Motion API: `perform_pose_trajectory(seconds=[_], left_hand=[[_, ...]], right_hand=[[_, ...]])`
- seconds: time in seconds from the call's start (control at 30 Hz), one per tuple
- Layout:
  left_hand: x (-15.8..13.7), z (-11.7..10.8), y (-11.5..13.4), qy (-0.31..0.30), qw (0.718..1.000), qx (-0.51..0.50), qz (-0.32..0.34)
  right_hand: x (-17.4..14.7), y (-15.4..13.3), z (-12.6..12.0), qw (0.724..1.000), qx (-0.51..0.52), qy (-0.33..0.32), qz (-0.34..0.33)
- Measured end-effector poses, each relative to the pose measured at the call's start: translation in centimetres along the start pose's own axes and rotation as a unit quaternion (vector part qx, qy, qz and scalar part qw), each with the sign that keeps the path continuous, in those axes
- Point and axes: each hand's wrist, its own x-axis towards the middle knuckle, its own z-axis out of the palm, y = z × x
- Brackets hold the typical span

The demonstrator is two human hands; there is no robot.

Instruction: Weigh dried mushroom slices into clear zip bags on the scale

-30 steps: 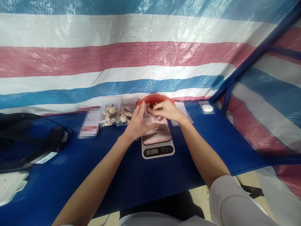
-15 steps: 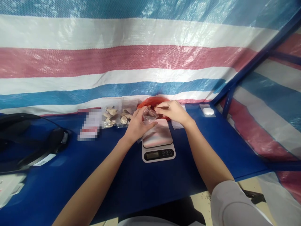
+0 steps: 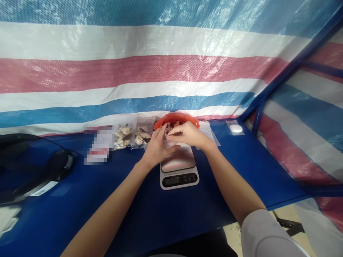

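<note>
My left hand [image 3: 157, 147] grips a small clear plastic bag [image 3: 168, 143] above the kitchen scale [image 3: 178, 162], thumb and fingers around its sides. My right hand [image 3: 187, 135] is at the bag's mouth, its fingertips pinched together; what they hold, if anything, is hidden. Behind both hands sits a red plastic bag [image 3: 178, 117] with pale brown dried pieces [image 3: 177, 124] showing inside. The scale's display [image 3: 172, 181] faces me, and I cannot read a figure on it.
Two clear bags of dried pieces [image 3: 123, 135] [image 3: 142, 135] lie to the left, beside a blurred-out packet [image 3: 100, 146]. Flat clear bags [image 3: 210, 134] are at the right, with a white oval object [image 3: 235, 129] farther along. A black headset-like item [image 3: 53, 175] occupies the table's left.
My right hand has moved left and slightly down, from over the red bag to the clear bag's mouth. My left hand still grips the clear bag. The view has shifted slightly.
</note>
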Motion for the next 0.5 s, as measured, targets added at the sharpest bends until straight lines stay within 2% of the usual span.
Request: perform_pose_trajectory(seconds=[0.17, 0.37, 0.5], left_hand=[[0.13, -0.52, 0.2, 0.002, 1.0, 0.003, 0.009], [0.28, -0.52, 0.82, 0.032, 0.999, -0.009, 0.026], [0.49, -1.08, 0.92, 0.041, 0.999, -0.031, 0.005]], right_hand=[[0.15, 0.99, -0.24, 0.988, 0.157, 0.006, 0.008], [0.15, 0.53, 0.11, 0.989, 0.149, 0.007, -0.001], [-0.2, 0.84, -0.7, 0.985, 0.174, 0.014, 0.003]])
